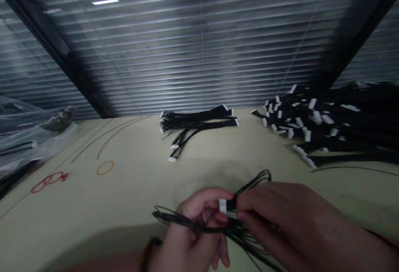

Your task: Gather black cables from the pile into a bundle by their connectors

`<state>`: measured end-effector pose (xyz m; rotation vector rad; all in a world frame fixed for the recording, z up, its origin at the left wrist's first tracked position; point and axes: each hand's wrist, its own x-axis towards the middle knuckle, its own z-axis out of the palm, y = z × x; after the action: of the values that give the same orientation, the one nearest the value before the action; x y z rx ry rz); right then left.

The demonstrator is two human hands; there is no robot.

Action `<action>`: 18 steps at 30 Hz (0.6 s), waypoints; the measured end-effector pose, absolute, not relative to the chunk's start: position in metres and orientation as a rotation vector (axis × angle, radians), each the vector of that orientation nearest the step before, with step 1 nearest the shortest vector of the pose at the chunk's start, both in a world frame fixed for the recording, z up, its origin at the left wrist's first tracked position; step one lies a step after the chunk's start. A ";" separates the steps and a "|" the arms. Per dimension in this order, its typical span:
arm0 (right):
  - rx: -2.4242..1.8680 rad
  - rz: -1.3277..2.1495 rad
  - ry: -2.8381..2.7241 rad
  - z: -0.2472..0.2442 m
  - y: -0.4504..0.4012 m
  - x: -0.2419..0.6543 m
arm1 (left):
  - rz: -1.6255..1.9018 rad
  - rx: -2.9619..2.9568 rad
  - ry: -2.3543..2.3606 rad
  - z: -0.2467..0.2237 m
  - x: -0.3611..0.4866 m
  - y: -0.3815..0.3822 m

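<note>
My left hand (199,230) is closed around a white connector (222,206) at the end of a black wire harness (174,218). Its thumb and fingers pinch the connector on either side. My right hand (289,218) is closed on the black wires just right of that connector, fingertips pressed together. Loops of the wires stick out left past my left hand and up behind my right hand, and more strands hang down between the hands. What lies inside the right fingers is partly hidden.
A small bundle of black cables (199,118) lies by the blinds. A big heap of black cables with white connectors (336,118) fills the right. On the left are a plastic bag (59,139), a yellow rubber band (105,167), red bands (50,180) and loose wires (115,135).
</note>
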<state>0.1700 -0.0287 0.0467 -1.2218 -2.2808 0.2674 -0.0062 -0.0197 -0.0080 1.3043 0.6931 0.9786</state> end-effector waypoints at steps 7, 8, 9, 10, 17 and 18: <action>-1.101 -0.301 -2.313 0.055 -0.032 0.186 | 1.018 1.184 0.849 -0.004 0.000 -0.008; -1.095 -0.319 -2.338 0.052 -0.036 0.191 | 1.025 1.171 0.860 -0.003 0.001 -0.006; -1.097 -0.317 -2.384 0.048 -0.039 0.197 | 1.035 1.159 0.866 -0.002 0.001 -0.005; -1.096 -0.301 -2.462 0.042 -0.042 0.202 | 1.043 1.148 0.867 -0.002 0.001 -0.004; -1.449 0.305 -2.729 0.037 -0.033 0.185 | 1.097 1.105 0.834 -0.003 0.000 -0.005; -1.458 0.410 -2.628 0.040 -0.029 0.178 | 1.099 1.111 0.828 -0.004 0.000 -0.005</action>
<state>0.1777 -0.0295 0.0397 -1.4576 -2.6276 0.4099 0.0001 -0.0055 -0.0035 1.1113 0.8276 1.0986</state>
